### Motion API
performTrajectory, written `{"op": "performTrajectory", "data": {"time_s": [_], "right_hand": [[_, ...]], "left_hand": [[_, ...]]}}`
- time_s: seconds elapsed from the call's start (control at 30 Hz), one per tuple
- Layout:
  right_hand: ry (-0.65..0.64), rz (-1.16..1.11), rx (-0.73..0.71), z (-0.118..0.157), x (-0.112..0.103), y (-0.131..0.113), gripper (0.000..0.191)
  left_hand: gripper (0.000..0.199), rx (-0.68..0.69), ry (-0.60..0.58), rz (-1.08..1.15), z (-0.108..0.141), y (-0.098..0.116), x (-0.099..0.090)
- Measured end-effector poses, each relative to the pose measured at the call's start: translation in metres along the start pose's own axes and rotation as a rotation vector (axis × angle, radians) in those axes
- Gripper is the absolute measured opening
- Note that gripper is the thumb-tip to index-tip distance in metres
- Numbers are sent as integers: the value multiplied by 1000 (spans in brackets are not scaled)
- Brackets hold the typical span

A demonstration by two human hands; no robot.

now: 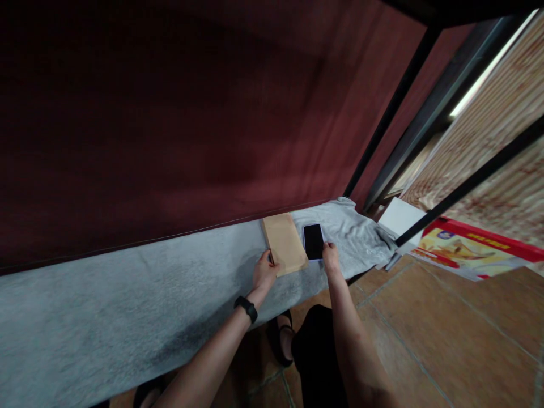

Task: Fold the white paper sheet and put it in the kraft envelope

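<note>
A tan paper envelope or packet (285, 242) lies on the grey cloth covering a long low shelf (127, 289). My left hand (265, 271), with a black band on its wrist, is closed on the packet's near left edge. Just to the right of the packet is a phone (313, 242) with a dark screen and a light rim, lying face up. My right hand (330, 256) pinches the phone's lower right edge, its fingertips partly hidden.
A dark red panel (212, 141) rises behind the shelf. Black metal bars (393, 113) slant at the right. Beyond them are a white box (399, 218) and a red and yellow printed carton (467, 249) above the tiled floor (450, 317). Bunched cloth (361, 232) covers the shelf's right end.
</note>
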State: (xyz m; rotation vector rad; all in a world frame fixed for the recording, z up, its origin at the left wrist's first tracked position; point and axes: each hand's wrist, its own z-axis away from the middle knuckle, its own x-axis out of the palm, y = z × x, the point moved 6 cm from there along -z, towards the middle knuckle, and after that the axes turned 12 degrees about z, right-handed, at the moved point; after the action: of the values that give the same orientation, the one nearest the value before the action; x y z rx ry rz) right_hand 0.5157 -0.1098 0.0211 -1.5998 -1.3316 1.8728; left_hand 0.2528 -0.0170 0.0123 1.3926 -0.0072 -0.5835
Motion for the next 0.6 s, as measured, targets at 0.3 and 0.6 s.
{"op": "performTrajectory", "data": {"time_s": [0.3, 0.6], "right_hand": [[21, -198, 31, 17, -28, -18, 33], [-795, -803, 52, 212, 100, -111, 26]], "left_hand": [[40, 26, 34, 541, 37, -8, -47], [49, -240, 135, 1000, 70, -30, -126]]}}
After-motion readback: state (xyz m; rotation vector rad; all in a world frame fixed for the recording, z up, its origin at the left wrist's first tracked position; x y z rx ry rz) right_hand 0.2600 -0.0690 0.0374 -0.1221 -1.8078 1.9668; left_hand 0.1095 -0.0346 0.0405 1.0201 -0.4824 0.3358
